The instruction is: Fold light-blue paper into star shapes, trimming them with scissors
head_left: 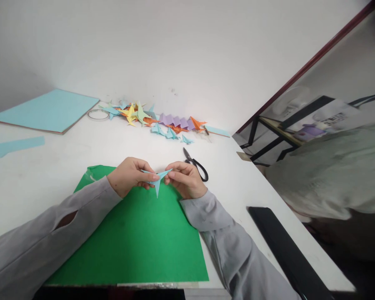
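Observation:
A small folded light-blue paper shape [157, 180] with pointed tips hangs between my two hands above a green paper sheet [134, 246] on the white table. My left hand [129, 176] pinches its left side with curled fingers. My right hand [185, 179] pinches its right tip between thumb and fingers. Both arms wear grey sleeves.
Black scissors [196, 165] lie just behind my right hand. A row of folded coloured paper shapes [156, 118] lines the wall, beside a tape ring [98, 114]. Light-blue sheets [46, 110] lie at back left, a blue strip [14, 146] at left. A black flat object [287, 250] lies at right.

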Motion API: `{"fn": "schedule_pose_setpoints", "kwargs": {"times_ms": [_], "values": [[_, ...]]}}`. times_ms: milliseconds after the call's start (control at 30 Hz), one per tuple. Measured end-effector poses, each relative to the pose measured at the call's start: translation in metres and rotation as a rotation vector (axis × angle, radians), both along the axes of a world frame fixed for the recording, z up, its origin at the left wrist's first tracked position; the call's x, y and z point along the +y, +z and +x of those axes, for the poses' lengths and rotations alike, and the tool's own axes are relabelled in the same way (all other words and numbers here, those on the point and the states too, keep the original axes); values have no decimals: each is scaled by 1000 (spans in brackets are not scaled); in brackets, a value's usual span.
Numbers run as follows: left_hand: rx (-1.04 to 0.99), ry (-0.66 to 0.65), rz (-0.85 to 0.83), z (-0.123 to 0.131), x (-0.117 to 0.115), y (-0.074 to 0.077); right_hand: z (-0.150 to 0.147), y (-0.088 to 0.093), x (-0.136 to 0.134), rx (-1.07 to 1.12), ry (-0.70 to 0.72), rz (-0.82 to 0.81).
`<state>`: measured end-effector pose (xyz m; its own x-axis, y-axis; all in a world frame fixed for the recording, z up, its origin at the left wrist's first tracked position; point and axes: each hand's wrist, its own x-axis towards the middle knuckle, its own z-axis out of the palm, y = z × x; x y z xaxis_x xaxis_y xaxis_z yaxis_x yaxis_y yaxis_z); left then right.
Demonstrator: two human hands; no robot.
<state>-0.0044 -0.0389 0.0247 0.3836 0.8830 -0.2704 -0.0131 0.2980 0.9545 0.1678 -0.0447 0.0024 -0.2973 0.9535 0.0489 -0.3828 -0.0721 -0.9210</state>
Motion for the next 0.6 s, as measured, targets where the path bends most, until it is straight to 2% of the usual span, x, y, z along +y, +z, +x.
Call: {"fn": "schedule_pose_setpoints", "kwargs": {"times_ms": [200, 433, 600], "values": [[15, 53, -12, 1, -2, 5, -1, 0, 0, -8, -13, -8], [31, 105, 102, 3, -3, 3, -5, 0, 1, -43, -65, 3], [16, 124, 103, 4, -4, 5, -7, -3, 2, -77, -113, 56]]}}
